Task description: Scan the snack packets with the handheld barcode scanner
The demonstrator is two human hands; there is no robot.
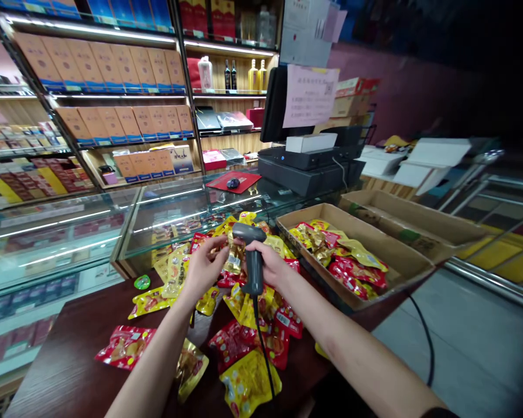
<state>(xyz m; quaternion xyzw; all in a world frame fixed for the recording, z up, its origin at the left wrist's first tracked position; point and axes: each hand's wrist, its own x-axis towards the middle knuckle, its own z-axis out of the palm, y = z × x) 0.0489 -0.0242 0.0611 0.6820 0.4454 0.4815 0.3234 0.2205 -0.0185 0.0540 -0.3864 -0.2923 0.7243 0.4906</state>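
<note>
My right hand (268, 261) is wrapped round the handle of a dark grey handheld scanner (254, 270), whose cable hangs down over the packets. To its left, my left hand (207, 267) has its fingers curled at the edge of a gold packet (234, 256), just below the scanner's head. Red, yellow and gold snack packets lie in a loose pile on the dark brown table, among them a red packet (126, 347) and a yellow packet (250, 383) near the front. Beside the pile stands an open cardboard box (396, 261) with more packets inside.
Behind the pile is a glass display counter (169, 212) with a mouse (233, 183) on a red mat. A monitor (275, 107) and a black cash drawer (303, 174) stand behind the box. A second cardboard tray (444, 223) lies at the right. Shelves of boxes line the back.
</note>
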